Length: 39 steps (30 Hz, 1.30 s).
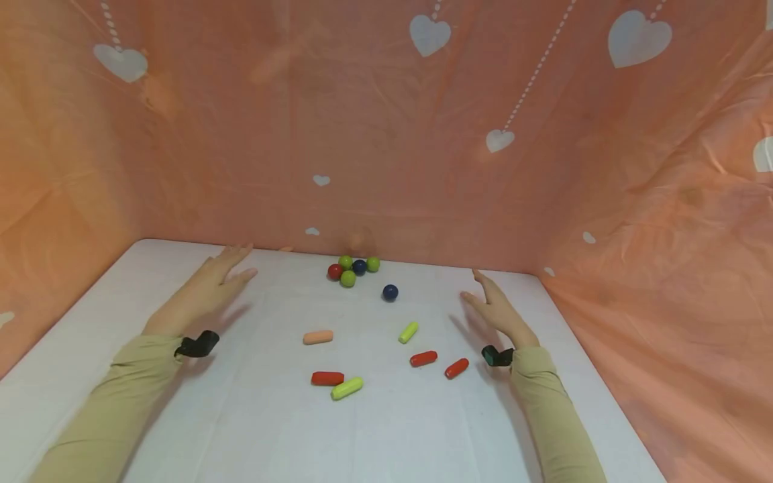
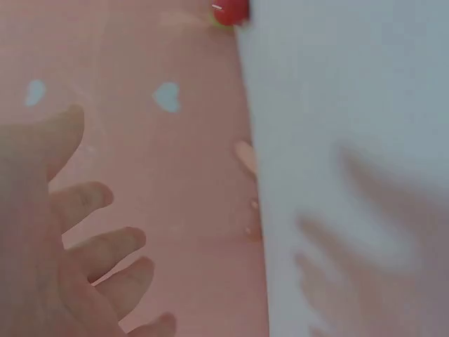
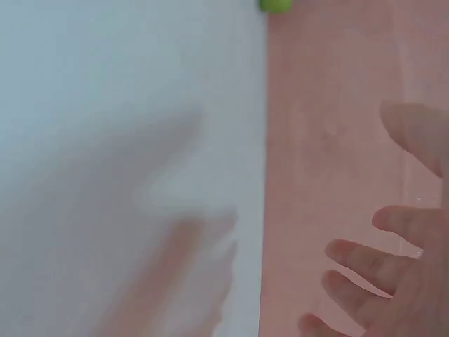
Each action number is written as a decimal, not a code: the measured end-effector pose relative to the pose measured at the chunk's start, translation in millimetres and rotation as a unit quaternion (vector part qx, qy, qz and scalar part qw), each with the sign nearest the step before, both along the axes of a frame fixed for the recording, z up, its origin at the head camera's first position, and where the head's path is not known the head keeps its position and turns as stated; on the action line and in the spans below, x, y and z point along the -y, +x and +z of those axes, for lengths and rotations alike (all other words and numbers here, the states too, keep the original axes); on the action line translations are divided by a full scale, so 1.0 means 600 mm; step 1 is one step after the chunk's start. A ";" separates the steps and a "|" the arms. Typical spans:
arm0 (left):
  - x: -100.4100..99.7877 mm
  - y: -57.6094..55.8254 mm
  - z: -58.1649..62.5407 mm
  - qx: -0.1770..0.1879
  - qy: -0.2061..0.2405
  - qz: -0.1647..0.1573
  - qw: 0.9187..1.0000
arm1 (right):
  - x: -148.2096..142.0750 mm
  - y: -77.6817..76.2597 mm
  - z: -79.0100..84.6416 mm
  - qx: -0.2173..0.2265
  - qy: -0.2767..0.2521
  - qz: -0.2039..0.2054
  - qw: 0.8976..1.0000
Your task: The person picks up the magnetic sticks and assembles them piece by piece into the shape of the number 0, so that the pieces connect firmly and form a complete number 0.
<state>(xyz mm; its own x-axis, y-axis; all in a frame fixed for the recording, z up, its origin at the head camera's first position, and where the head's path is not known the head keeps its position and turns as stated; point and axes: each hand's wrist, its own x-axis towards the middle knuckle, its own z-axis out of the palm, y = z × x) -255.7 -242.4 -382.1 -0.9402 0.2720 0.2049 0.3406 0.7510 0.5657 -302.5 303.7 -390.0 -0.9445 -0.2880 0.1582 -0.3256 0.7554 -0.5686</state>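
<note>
Left hand (image 1: 208,285): fingers and thumb apart, raised over the bench (image 1: 260,429) toward its far-left corner. Right hand (image 1: 498,308): likewise spread, over the bench toward its far-right corner. Clustered balls (image 1: 347,278) (three green, one red, one dark blue) sit at mid far edge; lone blue ball (image 1: 390,292) slightly nearer the front. Mid-bench: peach stick (image 1: 318,337) toward left edge; three red sticks (image 1: 457,367), two yellow sticks (image 1: 408,332) scattered, one yellow beside the leftmost red.

And here's the white table (image 1: 253,416); five balls (image 1: 347,278) bunch at the far edge, one dark blue ball (image 1: 390,293) nearer; peach stick (image 1: 318,337) left; three red sticks (image 1: 424,359), two yellow-green sticks (image 1: 347,388) nearer or right!
</note>
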 end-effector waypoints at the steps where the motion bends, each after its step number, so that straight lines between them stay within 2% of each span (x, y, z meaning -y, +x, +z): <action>1: 0.000 0.000 0.003 -0.003 0.016 -0.002 1.000 | 0.000 0.000 0.003 0.007 -0.020 -0.005 1.000; 6: -0.007 0.002 0.019 -0.023 0.089 -0.007 0.996 | 0.007 0.001 0.014 0.024 -0.106 -0.018 0.994; 11: -0.019 0.014 0.027 -0.023 0.156 0.000 0.987 | 0.018 0.006 0.022 0.055 -0.190 -0.024 0.980; 13: -0.025 0.017 0.026 -0.024 0.183 -0.007 0.983 | 0.023 0.010 0.025 0.080 -0.215 -0.019 0.973; 17: -0.041 0.023 0.016 -0.018 0.227 -0.042 0.973 | 0.033 0.021 0.028 0.132 -0.246 0.004 0.960; 20: -0.052 0.028 0.002 -0.003 0.210 -0.053 0.976 | 0.044 0.026 0.027 0.154 -0.259 0.020 0.953; 23: -0.066 0.032 -0.016 0.030 0.190 -0.068 0.979 | 0.057 0.027 0.023 0.166 -0.271 0.031 0.948; 28: -0.096 0.038 -0.050 0.094 0.183 -0.094 0.974 | 0.079 0.025 0.015 0.178 -0.271 0.043 0.945; 33: -0.125 0.041 -0.074 0.125 0.162 -0.101 0.974 | 0.099 0.018 0.010 0.190 -0.268 0.052 0.943; 39: -0.147 0.040 -0.089 0.139 0.163 -0.109 0.971 | 0.114 0.010 0.002 0.191 -0.267 0.053 0.943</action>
<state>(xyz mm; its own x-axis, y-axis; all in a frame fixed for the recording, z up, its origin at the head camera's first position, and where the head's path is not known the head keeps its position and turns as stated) -231.5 -154.0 -435.3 -0.8988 0.4341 0.0611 0.2722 0.4435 0.8540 -296.4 235.4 -388.6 -0.9320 -0.3605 -0.0386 -0.0777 0.3026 -0.9499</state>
